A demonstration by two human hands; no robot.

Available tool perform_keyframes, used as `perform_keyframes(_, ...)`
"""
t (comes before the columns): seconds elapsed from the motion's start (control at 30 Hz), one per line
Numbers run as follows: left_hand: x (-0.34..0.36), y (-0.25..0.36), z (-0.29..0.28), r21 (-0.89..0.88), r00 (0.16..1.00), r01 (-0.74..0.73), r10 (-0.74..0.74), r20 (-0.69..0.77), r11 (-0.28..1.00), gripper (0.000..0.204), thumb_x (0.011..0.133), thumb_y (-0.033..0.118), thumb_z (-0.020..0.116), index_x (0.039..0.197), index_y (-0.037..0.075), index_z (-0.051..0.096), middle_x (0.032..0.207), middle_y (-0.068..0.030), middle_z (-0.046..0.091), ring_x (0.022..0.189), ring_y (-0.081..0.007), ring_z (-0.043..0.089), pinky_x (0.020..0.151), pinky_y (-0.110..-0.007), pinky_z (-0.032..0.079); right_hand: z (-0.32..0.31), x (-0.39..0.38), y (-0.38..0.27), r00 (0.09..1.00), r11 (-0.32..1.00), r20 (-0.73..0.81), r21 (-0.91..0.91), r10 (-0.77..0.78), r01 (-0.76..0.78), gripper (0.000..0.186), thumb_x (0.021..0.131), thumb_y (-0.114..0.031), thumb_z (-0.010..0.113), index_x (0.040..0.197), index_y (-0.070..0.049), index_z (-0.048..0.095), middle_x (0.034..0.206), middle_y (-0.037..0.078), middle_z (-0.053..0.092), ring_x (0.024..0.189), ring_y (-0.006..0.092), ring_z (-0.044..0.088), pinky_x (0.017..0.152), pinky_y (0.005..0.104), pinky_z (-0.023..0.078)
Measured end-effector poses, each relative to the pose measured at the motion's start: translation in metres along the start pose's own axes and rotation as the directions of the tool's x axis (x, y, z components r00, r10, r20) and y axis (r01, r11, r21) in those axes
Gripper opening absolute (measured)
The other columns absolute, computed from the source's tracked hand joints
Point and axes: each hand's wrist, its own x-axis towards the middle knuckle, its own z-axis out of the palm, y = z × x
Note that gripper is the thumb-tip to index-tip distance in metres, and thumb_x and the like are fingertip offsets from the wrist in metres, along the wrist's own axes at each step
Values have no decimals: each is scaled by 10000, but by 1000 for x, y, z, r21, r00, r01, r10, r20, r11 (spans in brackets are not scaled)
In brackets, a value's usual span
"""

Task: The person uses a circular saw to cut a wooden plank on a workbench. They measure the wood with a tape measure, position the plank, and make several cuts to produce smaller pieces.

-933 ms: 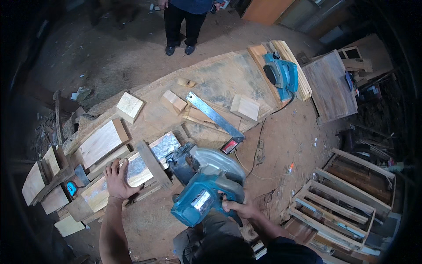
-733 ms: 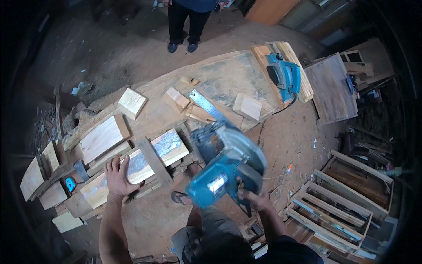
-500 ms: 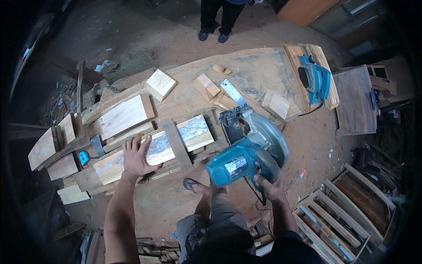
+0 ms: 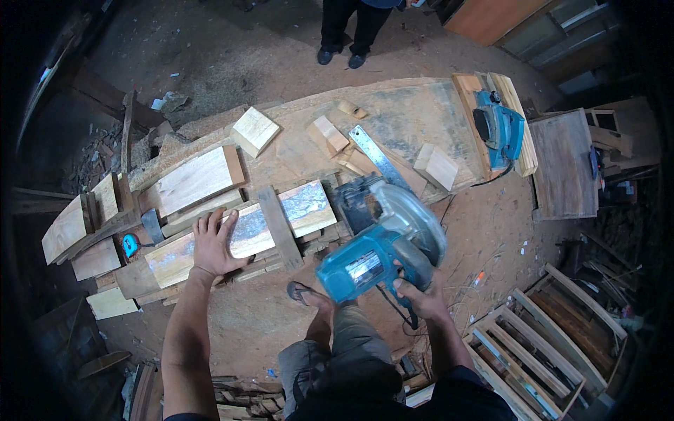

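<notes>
My left hand rests with spread fingers on a long pale board marked with a mottled bluish patch. A short dark batten lies across that board right of my hand. My right hand grips the rear handle of a teal circular saw with a silver guard, held just right of the board's end. A metal square lies beyond the saw, partly hidden by it. A blue tape measure and a grey metal piece are left of my hand.
A teal power planer sits at the right of the bench, among several wood blocks. Another person stands beyond it. A wooden panel is at the right, frames lower right, cords on the floor.
The saw in my right hand has been raised and shifted right, away from the board's end and batten. My left hand stays on the board. The view has also shifted.
</notes>
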Motion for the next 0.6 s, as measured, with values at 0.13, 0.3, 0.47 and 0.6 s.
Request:
perform_keyframes(0.13, 0, -2, 0, -17, 1000, 1, -1, 3, 1000, 1108, 533, 590, 804, 1500, 168, 465, 1466, -179, 440, 1314, -433, 395, 1109, -600, 276, -1, 1, 1, 1000, 999, 10, 26, 19, -19, 448, 851, -107, 755, 1263, 19, 631, 849, 16, 626, 691, 99, 584, 631, 279, 471)
perform_keyframes(0.3, -1, 0, -3, -22, 999, 19, -18, 40, 1000, 1108, 548, 589, 792, 1506, 149, 452, 1486, -183, 419, 1353, -444, 365, 1149, -621, 235, -4, -2, 5, 999, 993, -49, 118, -1, 7, 434, 851, -108, 756, 1247, 27, 639, 830, 21, 628, 687, 102, 589, 626, 282, 472)
perform_keyframes(0.47, -3, 17, 2, -19, 998, -10, 9, -55, 1000, 1073, 625, 608, 743, 1516, 98, 429, 1540, -200, 369, 1458, -460, 267, 1225, -670, 93, -8, -9, 5, 995, 987, -96, 160, 19, -4, 451, 802, -41, 755, 1222, 23, 604, 831, 63, 606, 662, 159, 603, 614, 322, 491)
perform_keyframes(0.6, 12, 41, 7, 17, 999, -37, 38, -22, 999, 1037, 672, 587, 744, 1536, 116, 416, 1576, -186, 346, 1455, -445, 279, 1225, -651, 120, -14, -17, 9, 999, 970, -44, 242, 9, 2, 440, 845, -65, 748, 1256, 24, 616, 818, 48, 643, 681, 127, 608, 626, 303, 488)
